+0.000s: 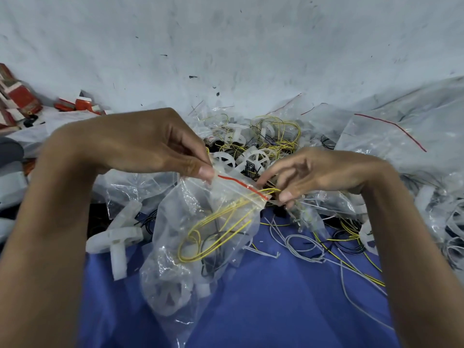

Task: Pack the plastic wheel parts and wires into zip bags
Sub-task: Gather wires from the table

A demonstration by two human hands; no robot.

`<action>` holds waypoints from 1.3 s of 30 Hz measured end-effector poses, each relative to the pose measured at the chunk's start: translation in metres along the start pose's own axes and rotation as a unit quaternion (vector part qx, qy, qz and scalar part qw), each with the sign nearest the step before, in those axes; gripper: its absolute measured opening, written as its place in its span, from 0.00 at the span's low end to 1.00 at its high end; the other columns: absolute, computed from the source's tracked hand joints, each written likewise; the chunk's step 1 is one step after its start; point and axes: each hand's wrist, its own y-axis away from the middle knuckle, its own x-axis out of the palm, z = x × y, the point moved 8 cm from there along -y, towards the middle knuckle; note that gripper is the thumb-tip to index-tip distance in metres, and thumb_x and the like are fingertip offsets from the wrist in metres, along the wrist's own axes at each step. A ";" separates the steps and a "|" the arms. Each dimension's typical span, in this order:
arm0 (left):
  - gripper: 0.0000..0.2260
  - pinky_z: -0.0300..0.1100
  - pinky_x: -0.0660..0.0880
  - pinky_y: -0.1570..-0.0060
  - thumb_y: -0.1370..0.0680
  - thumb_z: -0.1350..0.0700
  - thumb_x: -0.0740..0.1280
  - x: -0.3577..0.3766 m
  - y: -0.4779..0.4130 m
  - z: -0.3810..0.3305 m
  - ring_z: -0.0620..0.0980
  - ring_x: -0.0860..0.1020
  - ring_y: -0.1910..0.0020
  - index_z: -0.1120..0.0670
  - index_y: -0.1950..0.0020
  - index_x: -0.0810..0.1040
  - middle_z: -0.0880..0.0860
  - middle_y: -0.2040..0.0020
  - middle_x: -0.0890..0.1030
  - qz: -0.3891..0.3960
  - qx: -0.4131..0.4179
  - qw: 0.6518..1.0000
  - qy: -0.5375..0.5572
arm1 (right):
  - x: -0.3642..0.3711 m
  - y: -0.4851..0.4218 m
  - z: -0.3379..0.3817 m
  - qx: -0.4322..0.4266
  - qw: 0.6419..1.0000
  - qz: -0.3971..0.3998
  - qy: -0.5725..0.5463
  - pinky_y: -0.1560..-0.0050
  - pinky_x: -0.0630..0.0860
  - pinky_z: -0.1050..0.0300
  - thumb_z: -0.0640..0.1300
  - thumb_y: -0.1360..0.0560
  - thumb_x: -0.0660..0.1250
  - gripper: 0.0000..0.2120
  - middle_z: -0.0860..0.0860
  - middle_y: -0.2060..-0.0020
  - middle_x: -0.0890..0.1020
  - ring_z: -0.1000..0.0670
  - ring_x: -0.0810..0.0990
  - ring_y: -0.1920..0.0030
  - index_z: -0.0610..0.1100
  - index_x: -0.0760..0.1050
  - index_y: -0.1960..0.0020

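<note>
My left hand (150, 144) pinches the top left corner of a clear zip bag (198, 237) with a red seal strip, and the bag hangs in front of me. Inside it lie looped yellow wires (216, 222), a black wire and white plastic wheel parts (170, 295). At the bag's open right corner, my right hand (316, 172) has its fingertips on the yellow wire ends sticking out of the mouth. More white wheels (253, 156) lie in a pile behind the bag.
A blue cloth (276, 297) covers my lap, strewn with grey, yellow and black wires (308, 247). White axle pieces (118, 237) lie at the left. Empty zip bags (391, 136) are heaped at the right, red boxes (22, 99) at the far left.
</note>
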 end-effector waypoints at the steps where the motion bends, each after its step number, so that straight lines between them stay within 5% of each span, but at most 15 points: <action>1: 0.04 0.27 0.68 0.62 0.33 0.43 0.69 0.000 0.000 0.000 0.35 0.73 0.68 0.38 0.67 0.82 0.43 0.70 0.78 -0.001 0.002 1.000 0.002 | -0.007 0.003 0.000 -0.006 1.000 -0.025 0.010 0.57 0.77 0.63 0.43 0.34 0.71 0.17 0.50 0.62 0.84 0.51 0.82 0.60 0.48 0.79 0.45; 5: 0.04 0.26 0.68 0.62 0.33 0.44 0.69 -0.001 0.001 -0.001 0.36 0.74 0.68 0.38 0.66 0.82 0.43 0.69 0.79 -0.002 0.002 1.000 -0.001 | -0.030 0.014 0.010 -0.021 0.987 -0.144 0.064 0.51 0.76 0.60 0.46 0.38 0.73 0.10 0.49 0.60 0.85 0.53 0.82 0.58 0.47 0.83 0.58; 11: 0.05 0.36 0.70 0.60 0.33 0.42 0.68 0.006 -0.007 -0.007 0.37 0.75 0.65 0.40 0.65 0.83 0.45 0.66 0.81 0.005 0.001 1.000 -0.015 | -0.032 0.012 0.055 -0.098 0.949 -0.267 0.136 0.59 0.74 0.58 0.47 0.35 0.75 0.04 0.51 0.66 0.83 0.55 0.80 0.64 0.51 0.84 0.61; 17: 0.05 0.36 0.71 0.60 0.34 0.42 0.70 0.008 -0.011 -0.009 0.38 0.76 0.65 0.41 0.64 0.83 0.46 0.65 0.82 0.004 -0.005 1.000 -0.003 | 0.010 0.002 0.084 -0.159 0.973 -0.148 0.081 0.58 0.76 0.68 0.42 0.32 0.74 0.05 0.51 0.62 0.85 0.59 0.82 0.61 0.52 0.84 0.59; 23: 0.03 0.37 0.71 0.60 0.33 0.43 0.70 0.010 -0.010 -0.011 0.39 0.76 0.66 0.39 0.65 0.83 0.45 0.67 0.81 0.023 0.007 1.000 -0.010 | 0.060 -0.023 0.062 -0.071 0.990 0.044 0.117 0.63 0.69 0.72 0.37 0.27 0.69 0.09 0.60 0.71 0.80 0.65 0.73 0.68 0.51 0.81 0.59; 26: 0.02 0.37 0.72 0.59 0.31 0.46 0.70 0.013 -0.012 -0.015 0.40 0.77 0.65 0.39 0.64 0.83 0.45 0.66 0.82 0.030 0.020 0.999 -0.009 | 0.063 -0.028 0.043 -0.008 0.982 0.075 0.176 0.70 0.68 0.63 0.30 0.26 0.65 0.15 0.52 0.73 0.75 0.56 0.69 0.72 0.48 0.79 0.64; 28: 0.02 0.39 0.72 0.56 0.31 0.45 0.70 0.015 -0.013 -0.017 0.42 0.79 0.63 0.38 0.63 0.83 0.45 0.64 0.83 0.034 0.025 0.999 -0.011 | 0.069 -0.030 0.040 0.006 0.974 0.093 0.208 0.68 0.75 0.56 0.33 0.27 0.67 0.07 0.44 0.68 0.80 0.46 0.74 0.71 0.41 0.80 0.60; 29: 0.02 0.39 0.72 0.55 0.31 0.45 0.70 0.016 -0.014 -0.018 0.41 0.80 0.62 0.39 0.62 0.83 0.45 0.62 0.83 0.037 0.029 0.999 -0.014 | 0.070 -0.031 0.042 0.004 0.972 0.086 0.218 0.61 0.79 0.50 0.38 0.27 0.69 0.03 0.41 0.63 0.82 0.41 0.79 0.65 0.39 0.80 0.55; 31: 0.03 0.41 0.73 0.53 0.30 0.42 0.72 0.018 -0.016 -0.018 0.42 0.80 0.60 0.39 0.61 0.83 0.44 0.61 0.84 0.037 0.033 0.998 -0.024 | 0.076 -0.032 0.051 -0.006 0.965 0.072 0.252 0.52 0.79 0.46 0.47 0.27 0.71 0.12 0.41 0.56 0.83 0.42 0.81 0.55 0.39 0.79 0.51; 33: 0.07 0.45 0.76 0.51 0.30 0.39 0.70 0.016 -0.016 -0.011 0.44 0.81 0.58 0.40 0.59 0.83 0.45 0.60 0.84 0.017 0.023 0.999 -0.036 | 0.069 -0.030 0.059 -0.033 0.968 0.028 0.248 0.60 0.78 0.62 0.43 0.28 0.71 0.03 0.55 0.66 0.83 0.57 0.80 0.63 0.47 0.79 0.60; 34: 0.09 0.48 0.77 0.49 0.31 0.38 0.69 0.013 -0.016 -0.005 0.45 0.82 0.57 0.41 0.58 0.83 0.45 0.59 0.84 0.003 0.015 0.999 -0.045 | 0.059 -0.028 0.062 -0.041 0.965 -0.002 0.258 0.69 0.72 0.70 0.37 0.29 0.70 0.12 0.59 0.74 0.79 0.62 0.77 0.70 0.50 0.77 0.68; 36: 0.10 0.55 0.77 0.48 0.29 0.38 0.69 0.006 -0.013 0.007 0.46 0.82 0.54 0.41 0.55 0.83 0.45 0.57 0.84 -0.013 0.000 0.997 -0.072 | 0.038 -0.018 0.066 -0.045 0.972 -0.056 0.224 0.74 0.66 0.74 0.33 0.32 0.68 0.16 0.58 0.78 0.77 0.62 0.73 0.76 0.50 0.76 0.72; 39: 0.08 0.55 0.77 0.47 0.27 0.42 0.70 0.001 -0.007 0.016 0.47 0.82 0.52 0.43 0.52 0.83 0.46 0.55 0.84 -0.020 -0.012 0.997 -0.075 | 0.013 -0.006 0.073 -0.084 0.973 -0.161 0.141 0.70 0.73 0.69 0.43 0.29 0.71 0.06 0.51 0.72 0.83 0.56 0.80 0.73 0.43 0.79 0.64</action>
